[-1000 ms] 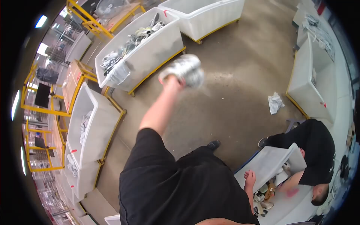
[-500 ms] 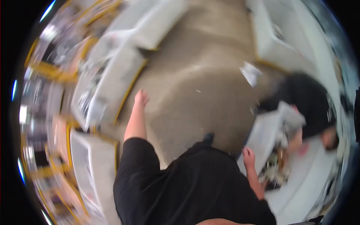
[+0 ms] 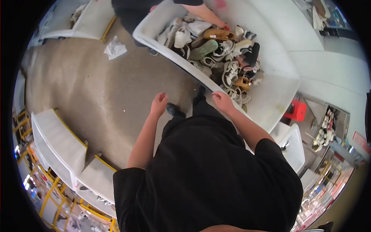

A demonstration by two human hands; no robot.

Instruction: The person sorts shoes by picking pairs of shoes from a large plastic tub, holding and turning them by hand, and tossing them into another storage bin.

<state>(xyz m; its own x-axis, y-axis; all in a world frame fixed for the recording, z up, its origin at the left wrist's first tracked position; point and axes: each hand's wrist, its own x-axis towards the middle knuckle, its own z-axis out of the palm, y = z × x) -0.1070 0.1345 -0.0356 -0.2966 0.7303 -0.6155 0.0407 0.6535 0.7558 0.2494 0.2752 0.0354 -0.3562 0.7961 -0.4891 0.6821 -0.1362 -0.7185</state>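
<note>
A large white bin point(image 3: 280, 77) stands in front of me to the right, with a heap of used shoes in it. Among them are a green shoe point(image 3: 205, 50), a tan shoe point(image 3: 218, 34) and a black-and-white sneaker point(image 3: 230, 73). My right hand point(image 3: 222, 101) is at the bin's near rim, fingers loosely curled and nothing seen in them; whether it touches the rim I cannot tell. Over the floor, left of the bin, hangs my left hand point(image 3: 159, 104), its fingers curled together around nothing.
Another person's arm point(image 3: 203, 13) reaches into the bin from its far end. Crumpled white paper point(image 3: 115, 48) lies on the floor. White bins point(image 3: 62, 135) with yellow edging line the left, and another bin point(image 3: 87, 23) stands far left. A red stool point(image 3: 296, 111) is behind the shoe bin.
My body and view have turned to the right. The shoe bin and the other person have shifted from the right edge to ahead of me, and my right hand has come to the bin's rim.
</note>
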